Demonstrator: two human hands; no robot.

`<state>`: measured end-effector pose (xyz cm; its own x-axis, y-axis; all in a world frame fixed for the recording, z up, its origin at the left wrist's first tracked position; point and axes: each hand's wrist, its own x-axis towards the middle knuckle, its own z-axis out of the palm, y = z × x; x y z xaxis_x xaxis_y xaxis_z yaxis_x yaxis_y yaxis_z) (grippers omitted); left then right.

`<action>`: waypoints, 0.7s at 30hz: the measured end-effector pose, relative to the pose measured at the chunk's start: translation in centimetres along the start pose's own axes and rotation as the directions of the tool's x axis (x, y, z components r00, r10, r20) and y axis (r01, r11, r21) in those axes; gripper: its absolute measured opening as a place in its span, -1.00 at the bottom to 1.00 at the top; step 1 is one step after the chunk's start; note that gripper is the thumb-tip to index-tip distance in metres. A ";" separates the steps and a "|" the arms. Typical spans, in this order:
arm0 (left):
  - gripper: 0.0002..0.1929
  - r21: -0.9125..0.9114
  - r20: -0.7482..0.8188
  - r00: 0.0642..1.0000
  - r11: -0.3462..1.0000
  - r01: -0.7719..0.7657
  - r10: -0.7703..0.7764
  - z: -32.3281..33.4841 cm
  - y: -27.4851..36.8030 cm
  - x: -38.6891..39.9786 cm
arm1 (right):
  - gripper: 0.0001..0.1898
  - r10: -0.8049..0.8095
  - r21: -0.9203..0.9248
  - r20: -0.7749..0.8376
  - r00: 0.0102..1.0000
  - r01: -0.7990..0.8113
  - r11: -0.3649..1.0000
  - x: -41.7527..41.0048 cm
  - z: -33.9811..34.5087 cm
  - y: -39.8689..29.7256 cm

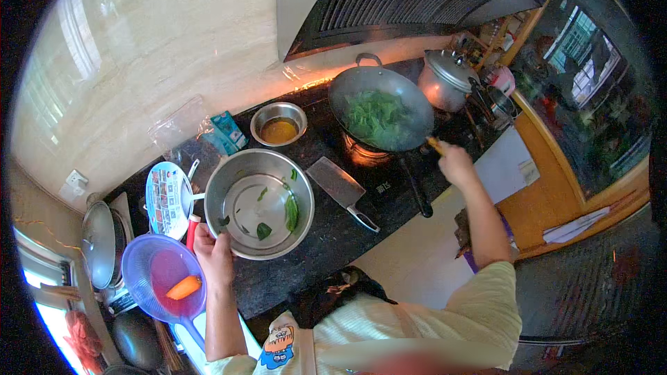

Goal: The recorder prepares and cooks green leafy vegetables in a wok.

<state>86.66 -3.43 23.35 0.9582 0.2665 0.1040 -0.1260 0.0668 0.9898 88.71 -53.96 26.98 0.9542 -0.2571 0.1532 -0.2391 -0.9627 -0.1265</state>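
My right hand (454, 163) grips the wooden handle of a cooking utensil (435, 146) at the near right edge of a wok (338, 99); the utensil's other end cannot be made out. Chopped leafy greens (378, 117) lie in the wok, over a lit gas burner (365, 155). My left hand (214, 250) holds the near left rim of a stainless steel basin (305, 229), with a few green leaves (292, 212) inside. A cleaver (338, 185) lies on the dark counter between basin and stove. Behind the basin stands a small metal bowl (256, 127) of yellowish-brown liquid.
A purple colander (130, 276) with a peeled carrot (184, 287) is left of my left forearm. A pressure cooker (445, 80) stands right of the wok. The wok's black handle (417, 187) juts towards me. A lidded pan (99, 245) stands far left, a range hood (396, 0) hangs above.
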 end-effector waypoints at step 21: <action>-0.89 -0.016 0.101 0.992 0.997 0.079 -0.077 2.7 -0.3 1.1 | -0.60 -0.146 0.193 0.027 0.989 0.138 0.971 2.0 -1.1 -3.2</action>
<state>88.44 -5.77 23.47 0.9860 0.1624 0.0371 -0.0543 0.1030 0.9932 91.17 -51.50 28.80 0.9834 -0.1115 0.1433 -0.0658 -0.9545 -0.2908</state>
